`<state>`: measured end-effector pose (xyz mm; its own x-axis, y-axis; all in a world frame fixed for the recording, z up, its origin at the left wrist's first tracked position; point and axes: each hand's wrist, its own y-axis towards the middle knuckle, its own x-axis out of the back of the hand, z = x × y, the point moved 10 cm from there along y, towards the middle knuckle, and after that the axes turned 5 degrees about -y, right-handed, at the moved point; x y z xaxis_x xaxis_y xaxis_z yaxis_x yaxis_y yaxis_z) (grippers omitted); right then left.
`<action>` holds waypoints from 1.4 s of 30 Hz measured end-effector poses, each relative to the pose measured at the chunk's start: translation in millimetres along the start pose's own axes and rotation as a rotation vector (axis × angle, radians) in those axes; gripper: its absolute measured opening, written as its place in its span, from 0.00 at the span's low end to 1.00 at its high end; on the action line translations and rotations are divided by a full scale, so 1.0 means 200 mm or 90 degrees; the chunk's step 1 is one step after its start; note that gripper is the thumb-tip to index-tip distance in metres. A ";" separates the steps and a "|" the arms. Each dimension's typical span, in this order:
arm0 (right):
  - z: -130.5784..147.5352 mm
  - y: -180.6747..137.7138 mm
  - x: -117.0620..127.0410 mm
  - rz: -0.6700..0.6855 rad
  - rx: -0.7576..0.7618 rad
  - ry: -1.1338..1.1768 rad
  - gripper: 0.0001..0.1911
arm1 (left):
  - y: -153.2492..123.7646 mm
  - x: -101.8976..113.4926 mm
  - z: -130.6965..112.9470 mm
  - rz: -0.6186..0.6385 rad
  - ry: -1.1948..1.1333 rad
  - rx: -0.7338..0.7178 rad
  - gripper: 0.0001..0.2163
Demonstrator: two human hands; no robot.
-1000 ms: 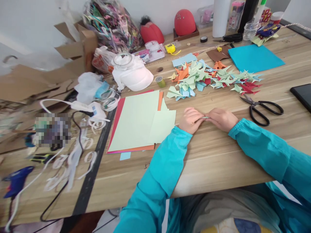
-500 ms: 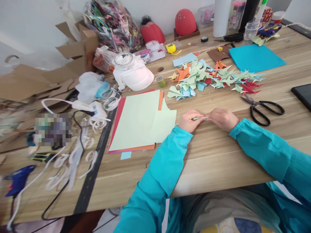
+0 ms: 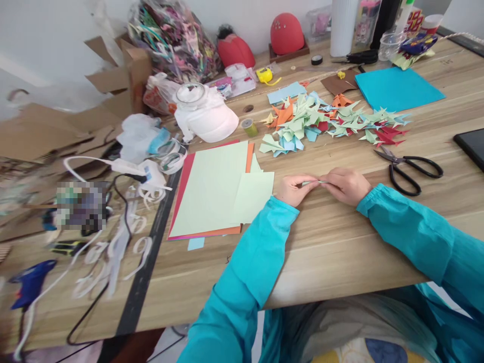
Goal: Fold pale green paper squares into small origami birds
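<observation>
A small folded piece of pale green paper [image 3: 310,182] is pinched between my two hands above the wooden table. My left hand [image 3: 294,189] grips one end with thumb and fingers closed. At the other end my right hand [image 3: 348,185] pinches it, and its fingers cover most of that end. Left of my hands lies a square of pale green paper [image 3: 259,194], partly over a stack of coloured sheets [image 3: 212,186]. Beyond my hands is a heap of folded paper cranes [image 3: 302,118] in green, blue, orange and red. Black-handled scissors [image 3: 406,164] rest right of my right hand.
Blue sheets [image 3: 397,89] lie at the back right, a phone-like black slab [image 3: 471,146] at the right edge. A white wrapped jar [image 3: 207,116] and a small spool [image 3: 249,127] stand behind the stack. Cables, a power strip [image 3: 151,174] and a blue glue gun [image 3: 32,282] crowd the left.
Both hands stay almost in place, still pinching the folded paper. The view has shifted very slightly; nothing else has visibly moved.
</observation>
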<state>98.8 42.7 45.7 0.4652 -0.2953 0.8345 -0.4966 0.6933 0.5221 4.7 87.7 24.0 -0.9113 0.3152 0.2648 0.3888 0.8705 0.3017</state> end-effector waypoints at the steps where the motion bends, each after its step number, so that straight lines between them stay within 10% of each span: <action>1: 0.00 0.00 0.00 0.002 -0.004 -0.002 0.14 | 0.00 0.00 0.00 0.001 0.011 0.001 0.06; 42: -0.03 -0.01 0.02 -0.028 -0.010 0.032 0.15 | 0.00 0.01 0.14 0.006 -0.091 0.135 0.11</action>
<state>105.5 43.5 47.5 0.5224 -0.2924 0.8010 -0.4637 0.6909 0.5547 -1.2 98.3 -1.3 -0.9235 0.3610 0.1294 0.3741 0.9223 0.0968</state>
